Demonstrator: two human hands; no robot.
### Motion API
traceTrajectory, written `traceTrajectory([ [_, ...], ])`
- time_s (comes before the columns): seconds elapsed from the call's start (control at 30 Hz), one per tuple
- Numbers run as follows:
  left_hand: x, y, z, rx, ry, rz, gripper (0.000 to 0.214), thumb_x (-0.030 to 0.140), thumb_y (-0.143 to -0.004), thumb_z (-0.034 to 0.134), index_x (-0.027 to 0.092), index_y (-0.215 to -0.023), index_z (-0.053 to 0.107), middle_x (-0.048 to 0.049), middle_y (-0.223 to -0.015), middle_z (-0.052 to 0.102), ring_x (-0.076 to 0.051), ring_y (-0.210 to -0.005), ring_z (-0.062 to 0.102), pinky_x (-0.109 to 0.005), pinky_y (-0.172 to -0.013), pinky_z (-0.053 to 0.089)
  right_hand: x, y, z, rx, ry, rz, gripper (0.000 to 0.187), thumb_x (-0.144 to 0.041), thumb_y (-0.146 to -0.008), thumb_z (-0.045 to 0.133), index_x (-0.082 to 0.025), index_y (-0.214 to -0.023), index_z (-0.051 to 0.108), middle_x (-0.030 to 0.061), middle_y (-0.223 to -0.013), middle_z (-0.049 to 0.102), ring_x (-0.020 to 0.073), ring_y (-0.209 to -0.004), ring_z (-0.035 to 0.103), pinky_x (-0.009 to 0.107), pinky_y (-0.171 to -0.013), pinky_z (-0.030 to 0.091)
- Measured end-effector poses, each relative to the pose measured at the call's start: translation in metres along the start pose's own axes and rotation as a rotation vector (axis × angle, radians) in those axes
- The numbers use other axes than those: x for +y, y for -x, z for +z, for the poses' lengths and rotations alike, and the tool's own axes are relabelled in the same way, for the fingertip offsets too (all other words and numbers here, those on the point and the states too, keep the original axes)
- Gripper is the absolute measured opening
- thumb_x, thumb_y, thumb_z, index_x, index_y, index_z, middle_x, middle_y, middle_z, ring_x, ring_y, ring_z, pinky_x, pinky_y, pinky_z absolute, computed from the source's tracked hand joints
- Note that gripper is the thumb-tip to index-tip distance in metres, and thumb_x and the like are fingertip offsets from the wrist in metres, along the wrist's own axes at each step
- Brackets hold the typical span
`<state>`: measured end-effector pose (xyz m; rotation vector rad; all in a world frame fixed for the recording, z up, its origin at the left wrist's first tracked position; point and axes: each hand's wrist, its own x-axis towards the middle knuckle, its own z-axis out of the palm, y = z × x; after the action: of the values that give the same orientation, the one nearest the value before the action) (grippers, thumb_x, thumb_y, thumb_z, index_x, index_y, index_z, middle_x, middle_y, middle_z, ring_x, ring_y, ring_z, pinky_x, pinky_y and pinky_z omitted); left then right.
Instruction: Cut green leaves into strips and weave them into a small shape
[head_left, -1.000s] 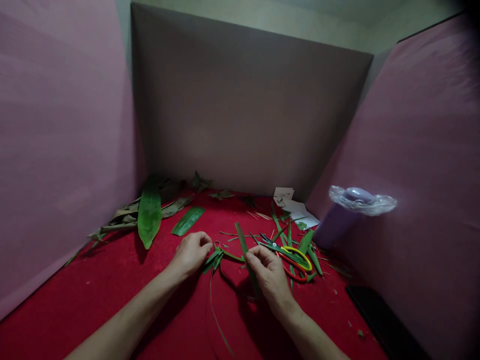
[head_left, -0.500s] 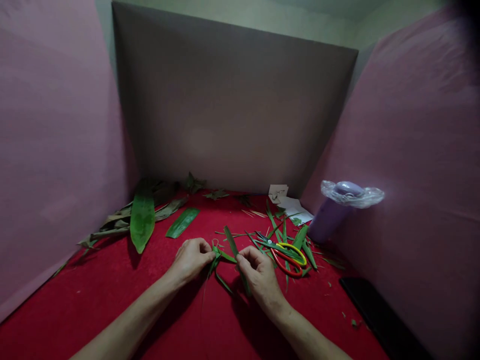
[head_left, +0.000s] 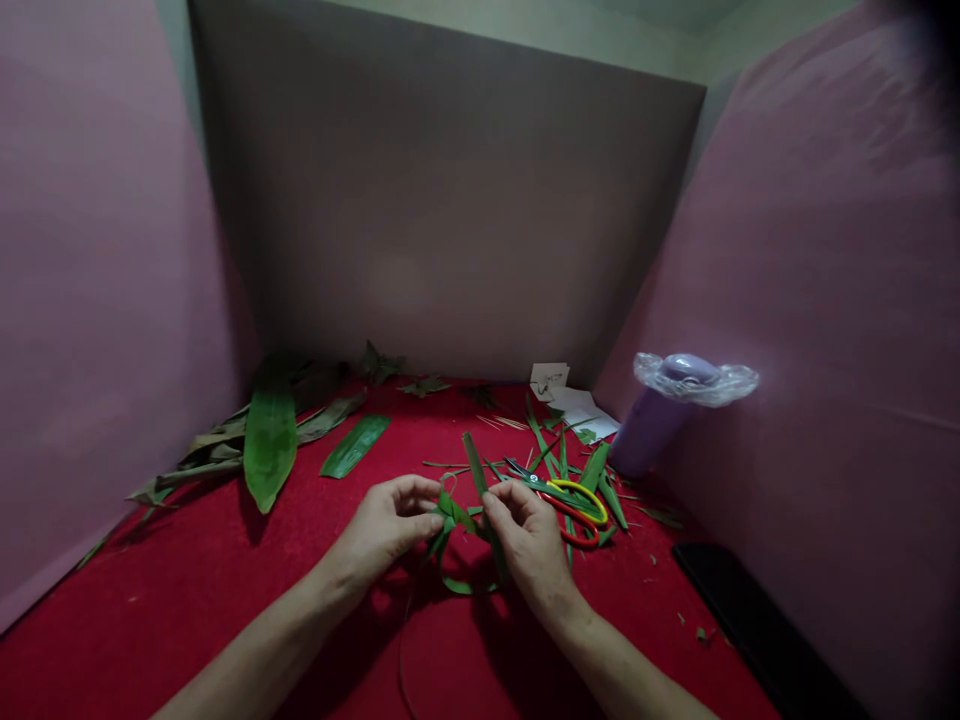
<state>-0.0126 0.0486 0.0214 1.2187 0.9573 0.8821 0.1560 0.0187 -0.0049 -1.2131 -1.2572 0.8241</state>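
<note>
My left hand [head_left: 394, 525] pinches a small folded weave of green leaf strips [head_left: 448, 510] between thumb and fingers. A thin strand hangs from it toward the front of the cloth. Beside it, my right hand [head_left: 529, 530] is closed on a flat green leaf strip [head_left: 475, 462] that stands up past the fingertips. One narrow strip [head_left: 469, 587] curves in a loop below, between the two hands. How the strips cross inside the weave is too small to make out. Just right of my right hand lie scissors with red and yellow handles [head_left: 581, 508], on leaf scraps.
On the red cloth [head_left: 187, 600] lie a broad green leaf [head_left: 271, 440], dry leaves [head_left: 217, 455] and a cut leaf piece [head_left: 355, 446] at left. White papers [head_left: 581, 410], a purple tumbler [head_left: 652, 425] with plastic wrap and a black flat object [head_left: 742, 610] are at right. Pink panels flank both sides.
The woven piece has turned, and the loose strip beneath it now bends into a loop toward my right hand. Both hands keep their hold; the view has shifted slightly.
</note>
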Motion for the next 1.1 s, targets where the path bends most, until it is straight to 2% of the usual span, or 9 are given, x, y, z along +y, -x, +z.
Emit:
traceTrajectory([
  [0.23,0.000,0.004,0.004,-0.105,0.022,0.003,0.018,0.015,-0.060,0.071,0.013,-0.077,0.066,-0.0023,-0.071,0.065,-0.012,-0.061,0.057,-0.023,-0.060,0.043,-0.003,0.001,0.001,-0.052,0.086,-0.012,0.021,-0.030,-0.082,0.049,-0.017,-0.067,0.050,-0.0043,-0.057,0.043,0.0097,-0.053,0.039,0.020,-0.050,0.032],
  [0.43,0.002,0.007,0.006,-0.074,-0.010,-0.026,0.020,0.014,-0.058,0.071,0.012,-0.077,0.066,-0.0009,-0.064,0.063,-0.010,-0.054,0.053,-0.022,-0.055,0.041,-0.004,0.005,0.001,-0.083,0.137,-0.048,0.020,-0.028,-0.085,0.047,-0.017,-0.068,0.050,-0.0043,-0.058,0.043,0.0098,-0.055,0.039,0.020,-0.050,0.031],
  [0.77,0.000,0.008,0.005,-0.102,0.004,-0.032,0.020,0.015,-0.057,0.071,0.013,-0.077,0.068,-0.0009,-0.064,0.064,-0.010,-0.054,0.054,-0.024,-0.056,0.041,-0.011,0.007,0.000,-0.126,0.175,-0.147,0.016,-0.024,-0.086,0.045,-0.017,-0.073,0.053,-0.0034,-0.063,0.047,0.0102,-0.057,0.042,0.020,-0.054,0.034],
  [0.83,0.000,0.009,0.005,-0.115,-0.006,0.010,0.019,0.014,-0.057,0.070,0.013,-0.076,0.069,-0.0016,-0.066,0.064,-0.012,-0.057,0.055,-0.025,-0.057,0.042,-0.011,0.007,0.000,-0.097,0.174,-0.150,0.016,-0.024,-0.086,0.046,-0.017,-0.073,0.053,-0.0028,-0.063,0.049,0.0106,-0.058,0.043,0.020,-0.054,0.034],
  [0.97,0.002,0.011,0.007,-0.117,-0.064,0.179,0.015,0.013,-0.060,0.068,0.016,-0.074,0.071,-0.0027,-0.074,0.063,-0.015,-0.067,0.056,-0.026,-0.061,0.044,-0.013,0.009,-0.002,-0.041,0.154,-0.168,0.016,-0.024,-0.087,0.045,-0.018,-0.075,0.054,-0.0014,-0.067,0.053,0.0122,-0.062,0.049,0.022,-0.058,0.038],
  [1.1,0.004,0.014,0.010,-0.092,-0.087,0.220,0.018,0.008,-0.063,0.066,0.018,-0.077,0.068,-0.0007,-0.073,0.063,-0.014,-0.068,0.057,-0.025,-0.062,0.045,-0.019,0.010,-0.004,-0.001,0.161,-0.237,0.013,-0.023,-0.087,0.046,-0.019,-0.078,0.055,-0.0015,-0.067,0.051,0.0128,-0.062,0.048,0.022,-0.058,0.038],
])
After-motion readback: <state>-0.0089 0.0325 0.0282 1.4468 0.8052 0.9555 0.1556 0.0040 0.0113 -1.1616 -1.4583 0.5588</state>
